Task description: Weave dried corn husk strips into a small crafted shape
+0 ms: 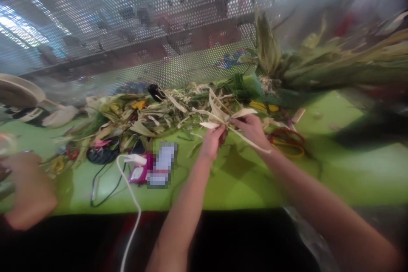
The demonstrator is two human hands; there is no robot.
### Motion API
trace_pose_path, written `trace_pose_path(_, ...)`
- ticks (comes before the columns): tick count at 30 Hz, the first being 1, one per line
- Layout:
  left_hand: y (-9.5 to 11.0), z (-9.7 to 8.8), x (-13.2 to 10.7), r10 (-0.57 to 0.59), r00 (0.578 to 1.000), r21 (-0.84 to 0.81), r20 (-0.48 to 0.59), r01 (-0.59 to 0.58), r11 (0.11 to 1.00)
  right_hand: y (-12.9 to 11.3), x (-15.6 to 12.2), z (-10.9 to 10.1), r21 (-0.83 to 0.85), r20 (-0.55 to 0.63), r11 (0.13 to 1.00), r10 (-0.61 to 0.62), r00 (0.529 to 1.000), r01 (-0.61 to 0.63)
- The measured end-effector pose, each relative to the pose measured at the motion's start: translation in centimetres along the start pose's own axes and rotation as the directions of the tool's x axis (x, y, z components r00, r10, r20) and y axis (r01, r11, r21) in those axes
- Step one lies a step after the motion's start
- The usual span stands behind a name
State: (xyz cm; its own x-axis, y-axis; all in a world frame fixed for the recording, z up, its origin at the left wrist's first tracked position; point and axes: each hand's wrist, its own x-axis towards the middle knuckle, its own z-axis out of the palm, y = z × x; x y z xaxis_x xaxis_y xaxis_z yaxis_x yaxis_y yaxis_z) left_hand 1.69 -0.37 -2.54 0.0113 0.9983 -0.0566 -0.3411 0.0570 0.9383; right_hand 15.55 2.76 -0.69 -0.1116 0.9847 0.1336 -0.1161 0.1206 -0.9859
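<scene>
Jointly, my left hand (213, 140) and right hand (251, 126) close in a pinch on the pale leaf strips (219, 114) where they cross (above the green table (242, 193)), presumably steadying the splayed ends.

Left hand (214, 141) pinching; right hand (251, 128) likewise, just beside; forearms (188, 197) converging.

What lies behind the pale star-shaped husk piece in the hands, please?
A tangled heap of dried husk scraps on the green table; whatever the husk piece covers cannot be seen.
</scene>
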Motion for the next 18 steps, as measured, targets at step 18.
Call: trace_pose_path(18,0.1,-0.1,-0.4,0.086,0.99,0.527,0.113,-0.133,0.84,0.5,0.5,-0.2,-0.045,0.238,0.999,-0.012,0.971,0.024)
